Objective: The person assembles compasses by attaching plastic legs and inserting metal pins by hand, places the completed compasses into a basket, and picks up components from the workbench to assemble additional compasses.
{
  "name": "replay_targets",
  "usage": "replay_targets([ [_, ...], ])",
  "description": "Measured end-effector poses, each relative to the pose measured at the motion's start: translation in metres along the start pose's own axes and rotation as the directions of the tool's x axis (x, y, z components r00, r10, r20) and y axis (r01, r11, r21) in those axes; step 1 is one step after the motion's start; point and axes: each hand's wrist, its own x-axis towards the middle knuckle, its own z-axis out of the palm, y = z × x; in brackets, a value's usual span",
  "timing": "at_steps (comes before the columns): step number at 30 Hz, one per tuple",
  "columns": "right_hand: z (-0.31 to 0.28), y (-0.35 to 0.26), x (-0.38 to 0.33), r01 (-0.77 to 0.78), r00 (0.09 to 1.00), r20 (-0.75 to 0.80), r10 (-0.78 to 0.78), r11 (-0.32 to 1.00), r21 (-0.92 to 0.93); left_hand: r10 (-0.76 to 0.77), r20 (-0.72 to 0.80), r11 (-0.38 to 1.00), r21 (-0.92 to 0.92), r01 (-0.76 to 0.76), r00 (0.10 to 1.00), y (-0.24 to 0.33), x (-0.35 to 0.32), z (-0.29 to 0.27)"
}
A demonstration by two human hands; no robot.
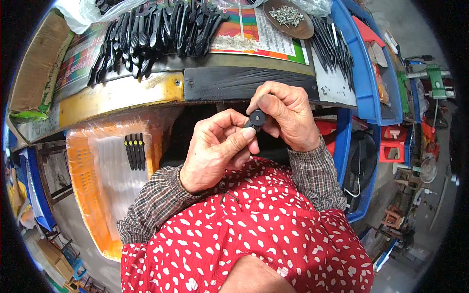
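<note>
In front of my body, just off the table's near edge, both hands meet at a small black part with a round knob-like end [257, 117] and a metallic dot at its centre. My left hand [212, 149] pinches it from below left between thumb and fingers. From the upper right, my right hand [290, 115] closes its thumb and fingers on the same part. Fingers hide the rest of its shape. Beyond them, a heap of black handle-like pieces [156, 31] lies on the table, with slim dark strips [332, 49] farther right.
A round dish [305, 29] of small metal screws or rivets stands at the back. Left, an orange basket [78, 166] lined with plastic holds several black pieces with yellow dots [134, 151]. Blue bins [364, 63] flank the right side. A cardboard box [36, 58] sits far left.
</note>
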Motion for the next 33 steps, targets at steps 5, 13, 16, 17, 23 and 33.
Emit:
replay_targets([
  [5, 0.013, 0.008, -0.001, 0.127, 0.970, -0.183, -0.163, 0.972, -0.196, 0.032, -0.026, 0.999, 0.031, -0.031, 0.999, 0.000, 0.001, -0.004],
  [13, 0.008, -0.001, -0.005, -0.048, 0.991, -0.125, 0.046, 0.999, -0.014, 0.092, -0.055, 0.989, 0.123, -0.085, 0.994, -0.002, 0.002, -0.004],
  [16, 0.007, -0.006, -0.005, -0.102, 0.990, -0.105, 0.093, 0.991, -0.082, 0.114, -0.060, 0.987, 0.120, -0.107, 0.992, -0.003, 0.002, -0.004],
  [17, 0.008, -0.006, -0.006, -0.109, 0.990, -0.102, 0.098, 0.988, -0.113, 0.124, -0.064, 0.986, 0.124, -0.115, 0.990, -0.004, 0.001, -0.004],
  [23, 0.014, -0.007, -0.006, -0.106, 0.983, -0.167, 0.078, 0.980, -0.168, 0.133, -0.049, 0.980, 0.157, -0.124, 0.990, -0.006, 0.003, -0.004],
  [33, 0.003, -0.004, -0.005, 0.003, 0.984, -0.174, -0.022, 0.994, -0.111, 0.062, -0.007, 0.982, 0.177, -0.060, 0.998, 0.005, 0.004, -0.002],
])
